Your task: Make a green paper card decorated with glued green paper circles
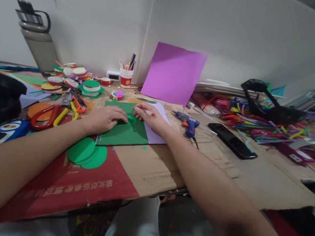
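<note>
A green sheet of paper (123, 138) lies on the table under both hands. My left hand (107, 118) rests palm down on it, fingers stretched forward to the edge of a small round green piece (131, 119). In my right hand (150, 117) is a pen (150, 113) with a white barrel and a red end, its fingers closed around it. The pen's tip is hidden by the fingers. Several cut green paper circles (84, 152) overlap near the front, below my left wrist. Pale purple paper (157, 139) shows under the right hand.
Left are red-handled scissors (44, 119), a tape measure (14, 129), paper hat-like pieces (79, 73) and a bottle (39, 48). A purple sheet (174, 74) leans on the wall by a pen cup (126, 77). Right are a glue gun (189, 125), phone (232, 140) and pipe cleaners (243, 119).
</note>
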A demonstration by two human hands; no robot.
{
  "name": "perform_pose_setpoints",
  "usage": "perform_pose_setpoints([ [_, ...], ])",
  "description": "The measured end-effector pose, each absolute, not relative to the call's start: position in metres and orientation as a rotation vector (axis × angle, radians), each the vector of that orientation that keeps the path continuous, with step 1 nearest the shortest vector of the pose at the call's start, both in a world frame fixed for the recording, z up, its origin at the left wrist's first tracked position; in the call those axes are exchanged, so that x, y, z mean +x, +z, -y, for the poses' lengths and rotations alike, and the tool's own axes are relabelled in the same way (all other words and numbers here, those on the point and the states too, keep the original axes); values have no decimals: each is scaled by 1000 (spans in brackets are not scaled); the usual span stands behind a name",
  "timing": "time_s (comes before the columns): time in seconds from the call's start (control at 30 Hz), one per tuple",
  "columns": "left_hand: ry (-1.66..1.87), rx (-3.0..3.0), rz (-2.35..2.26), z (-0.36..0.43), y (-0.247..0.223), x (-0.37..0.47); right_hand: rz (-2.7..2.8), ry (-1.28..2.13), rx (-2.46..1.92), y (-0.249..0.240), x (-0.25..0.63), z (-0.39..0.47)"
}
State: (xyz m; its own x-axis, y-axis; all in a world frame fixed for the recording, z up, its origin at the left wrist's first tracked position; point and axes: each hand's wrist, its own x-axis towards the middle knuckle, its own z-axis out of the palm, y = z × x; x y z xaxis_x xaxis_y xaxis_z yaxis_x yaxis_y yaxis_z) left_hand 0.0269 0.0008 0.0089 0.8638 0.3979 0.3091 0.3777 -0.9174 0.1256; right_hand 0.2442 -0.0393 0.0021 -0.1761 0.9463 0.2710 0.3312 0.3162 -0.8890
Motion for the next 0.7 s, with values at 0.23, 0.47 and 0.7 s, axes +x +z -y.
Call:
perform_pose_setpoints([
  [0.23,515,2924,-602,1,11,27,1843,757,-1172,0,246,37],
  [0.47,1084,2563,-1032,3,19,20,1922,655,-1208,3,246,37],
  [0.7,883,2808,-757,2,18,22,1942,602,-1207,5,246,39],
])
